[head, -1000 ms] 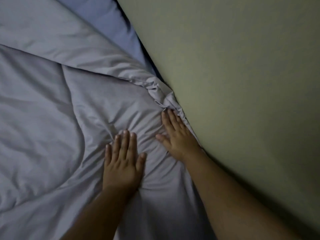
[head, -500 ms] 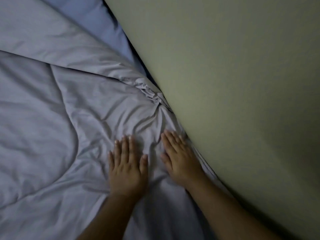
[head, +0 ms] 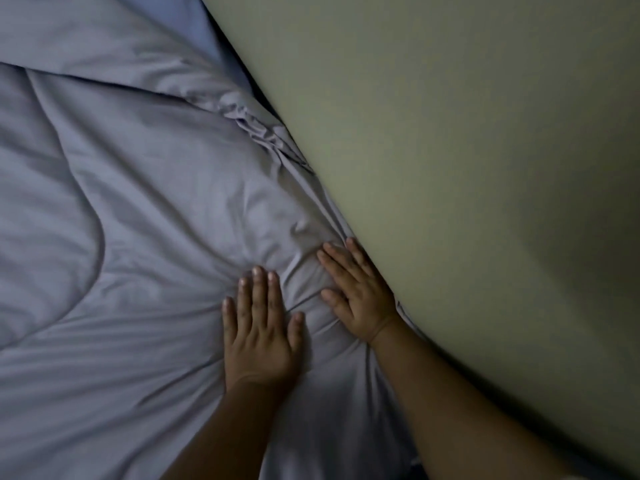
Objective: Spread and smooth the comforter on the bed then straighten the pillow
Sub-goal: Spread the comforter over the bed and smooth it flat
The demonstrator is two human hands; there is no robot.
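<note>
A grey-lilac comforter [head: 145, 209] covers the bed and fills the left and middle of the head view. Its edge is bunched in folds [head: 263, 129] against the wall. My left hand [head: 258, 327] lies flat on the comforter, palm down, fingers together and pointing away from me. My right hand [head: 353, 292] lies flat beside it, its outer edge touching the wall, fingers spread a little. Creases fan out between and around both hands. No pillow is in view.
A pale green wall [head: 467, 168] runs diagonally along the bed's right side. A strip of bluer sheet [head: 183, 19] shows at the top, beyond the comforter's edge. A dark gap separates bed and wall there.
Both hands slid back toward me along the wall edge. The fabric ahead of them lies flatter, and the bunched folds now sit farther from my fingers.
</note>
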